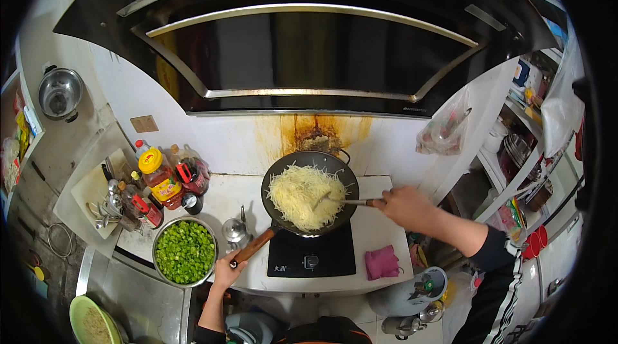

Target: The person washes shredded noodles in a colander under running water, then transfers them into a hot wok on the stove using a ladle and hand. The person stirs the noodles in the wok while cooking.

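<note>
A dark wok (349, 213) on the single-burner gas hob (312, 252) holds a heap of pale shredded vegetable (301, 196), perhaps potato. My left hand (229, 269) grips the end of the wok's wooden handle (256, 247). With my right hand (403, 208) I hold a metal spatula (355, 202) by its handle, its head in the shreds. A steel bowl of chopped green peppers (185, 252) stands left of my left hand. Between bowl and wok is a small lidded steel pot (234, 230).
Sauce bottles (193, 175) and a yellow-capped jar (161, 179) stand at the back left. A pink cloth (382, 263) lies right of the hob. Above hangs a black range hood (309, 54). A gas cylinder (410, 291) stands below the counter at right, and a green basin (91, 322) is lower left.
</note>
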The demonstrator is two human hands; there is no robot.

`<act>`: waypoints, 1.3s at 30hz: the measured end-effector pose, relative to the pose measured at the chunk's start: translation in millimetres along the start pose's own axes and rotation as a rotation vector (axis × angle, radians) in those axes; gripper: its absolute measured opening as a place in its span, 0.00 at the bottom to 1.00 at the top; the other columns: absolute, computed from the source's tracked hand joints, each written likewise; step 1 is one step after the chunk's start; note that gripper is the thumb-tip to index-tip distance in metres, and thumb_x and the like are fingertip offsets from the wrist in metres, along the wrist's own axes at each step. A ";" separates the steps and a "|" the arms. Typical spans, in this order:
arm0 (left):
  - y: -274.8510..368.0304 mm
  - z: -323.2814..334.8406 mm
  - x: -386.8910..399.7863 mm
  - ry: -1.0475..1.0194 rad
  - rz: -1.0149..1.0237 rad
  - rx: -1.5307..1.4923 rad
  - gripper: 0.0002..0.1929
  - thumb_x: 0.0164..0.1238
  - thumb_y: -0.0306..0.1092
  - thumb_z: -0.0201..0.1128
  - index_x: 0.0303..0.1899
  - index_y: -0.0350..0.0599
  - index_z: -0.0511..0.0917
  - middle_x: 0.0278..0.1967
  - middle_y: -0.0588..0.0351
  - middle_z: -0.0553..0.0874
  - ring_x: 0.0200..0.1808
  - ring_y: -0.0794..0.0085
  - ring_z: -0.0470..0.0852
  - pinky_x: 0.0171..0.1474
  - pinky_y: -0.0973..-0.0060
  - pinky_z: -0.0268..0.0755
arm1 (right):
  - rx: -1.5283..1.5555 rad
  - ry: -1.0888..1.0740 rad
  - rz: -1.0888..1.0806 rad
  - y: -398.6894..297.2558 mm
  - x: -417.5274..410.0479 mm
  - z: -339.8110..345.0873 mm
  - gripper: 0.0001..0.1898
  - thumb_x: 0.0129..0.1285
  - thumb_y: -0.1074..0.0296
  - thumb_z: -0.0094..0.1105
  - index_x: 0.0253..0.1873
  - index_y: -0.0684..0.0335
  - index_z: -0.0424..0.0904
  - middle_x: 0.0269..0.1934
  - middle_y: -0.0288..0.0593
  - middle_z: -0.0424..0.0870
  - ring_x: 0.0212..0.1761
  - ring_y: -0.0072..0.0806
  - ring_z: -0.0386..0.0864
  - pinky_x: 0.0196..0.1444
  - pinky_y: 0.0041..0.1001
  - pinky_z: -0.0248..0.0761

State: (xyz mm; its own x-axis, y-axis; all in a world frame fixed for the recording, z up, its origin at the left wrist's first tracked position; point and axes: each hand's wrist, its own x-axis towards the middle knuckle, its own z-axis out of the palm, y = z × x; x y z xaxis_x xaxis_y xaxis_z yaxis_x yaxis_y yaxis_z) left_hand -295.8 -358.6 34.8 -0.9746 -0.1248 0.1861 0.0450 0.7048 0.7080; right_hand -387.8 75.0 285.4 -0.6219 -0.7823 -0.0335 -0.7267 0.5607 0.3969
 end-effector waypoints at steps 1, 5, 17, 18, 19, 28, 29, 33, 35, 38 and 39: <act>-1.0 13.0 7.0 -0.031 0.022 -0.055 0.23 0.48 0.36 0.70 0.48 0.39 0.78 0.29 0.45 0.83 0.27 0.63 0.83 0.33 0.71 0.74 | -0.017 -0.002 0.025 -9.9 -3.5 9.0 0.15 0.54 0.73 0.50 0.47 0.66 0.71 0.29 0.44 0.76 0.27 0.35 0.79 0.27 0.30 0.71; 4.8 39.7 25.7 -0.065 0.035 -0.121 0.22 0.48 0.37 0.70 0.47 0.41 0.79 0.27 0.44 0.83 0.27 0.60 0.83 0.33 0.71 0.74 | 0.008 -0.047 0.266 -17.7 -0.6 71.4 0.13 0.54 0.72 0.51 0.46 0.65 0.74 0.28 0.45 0.78 0.27 0.38 0.79 0.28 0.33 0.73; 21.7 36.6 11.4 0.167 0.008 0.227 0.20 0.46 0.46 0.69 0.40 0.44 0.83 0.22 0.48 0.82 0.25 0.57 0.80 0.41 0.65 0.67 | 0.258 -0.028 0.217 -22.9 12.8 97.5 0.21 0.56 0.75 0.46 0.57 0.65 0.63 0.24 0.52 0.76 0.24 0.45 0.78 0.25 0.38 0.72; 21.9 46.5 15.3 0.160 0.023 0.216 0.20 0.46 0.46 0.69 0.40 0.45 0.83 0.21 0.48 0.82 0.25 0.57 0.80 0.42 0.65 0.65 | 0.275 -0.067 0.216 -25.8 -2.4 93.9 0.22 0.55 0.76 0.46 0.58 0.67 0.62 0.23 0.51 0.76 0.23 0.45 0.78 0.24 0.38 0.72; 19.6 36.9 9.9 0.183 0.006 0.268 0.20 0.46 0.46 0.69 0.40 0.45 0.83 0.21 0.49 0.82 0.25 0.57 0.79 0.43 0.65 0.64 | 0.329 -0.061 0.165 -29.3 -0.9 95.2 0.24 0.54 0.77 0.46 0.59 0.68 0.61 0.23 0.51 0.75 0.22 0.45 0.78 0.23 0.38 0.72; 11.4 34.5 11.4 0.151 -0.024 0.250 0.19 0.47 0.47 0.68 0.39 0.44 0.83 0.19 0.48 0.81 0.24 0.55 0.79 0.38 0.64 0.68 | 0.327 0.042 0.232 -52.3 8.9 108.9 0.13 0.56 0.74 0.47 0.46 0.73 0.69 0.21 0.50 0.77 0.23 0.44 0.78 0.23 0.37 0.72; 20.8 35.5 13.9 0.124 -0.031 0.231 0.19 0.47 0.46 0.68 0.39 0.43 0.83 0.19 0.48 0.82 0.24 0.55 0.80 0.36 0.64 0.69 | 0.300 0.047 0.259 -44.6 8.5 110.5 0.13 0.57 0.73 0.46 0.46 0.72 0.70 0.21 0.50 0.77 0.24 0.44 0.79 0.23 0.38 0.72; 19.5 24.3 8.8 0.166 -0.005 0.180 0.19 0.46 0.42 0.70 0.38 0.39 0.82 0.21 0.46 0.82 0.24 0.55 0.80 0.34 0.65 0.71 | 0.345 -0.123 0.216 7.1 -14.0 13.4 0.13 0.56 0.74 0.45 0.45 0.67 0.73 0.21 0.47 0.77 0.24 0.46 0.79 0.26 0.39 0.72; 18.3 22.2 11.2 0.150 0.004 0.148 0.19 0.45 0.41 0.71 0.38 0.39 0.82 0.21 0.45 0.81 0.23 0.55 0.80 0.32 0.66 0.72 | 0.354 -0.155 0.207 9.9 -19.0 0.4 0.12 0.55 0.75 0.45 0.44 0.65 0.74 0.21 0.48 0.77 0.25 0.46 0.79 0.27 0.39 0.73; 11.4 30.7 18.2 0.123 0.054 0.081 0.20 0.45 0.41 0.71 0.39 0.39 0.82 0.22 0.44 0.81 0.23 0.55 0.80 0.31 0.66 0.72 | 0.334 -0.195 0.252 -17.4 -18.1 40.7 0.14 0.54 0.74 0.47 0.45 0.61 0.77 0.23 0.50 0.78 0.27 0.47 0.79 0.30 0.40 0.74; 11.0 35.4 21.3 0.101 0.039 0.045 0.20 0.45 0.41 0.71 0.39 0.39 0.82 0.22 0.44 0.81 0.23 0.56 0.80 0.30 0.67 0.72 | 0.306 -0.165 0.271 -21.2 -13.2 57.1 0.14 0.54 0.73 0.48 0.45 0.61 0.76 0.23 0.50 0.78 0.27 0.47 0.79 0.30 0.40 0.74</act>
State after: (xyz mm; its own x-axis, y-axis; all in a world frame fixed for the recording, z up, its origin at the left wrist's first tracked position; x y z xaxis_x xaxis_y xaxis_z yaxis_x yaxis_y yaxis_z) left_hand -323.8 -328.8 22.4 -0.9451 -0.1647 0.2823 0.0704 0.7408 0.6680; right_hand -380.8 88.9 225.1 -0.8222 -0.5561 -0.1219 -0.5684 0.8136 0.1222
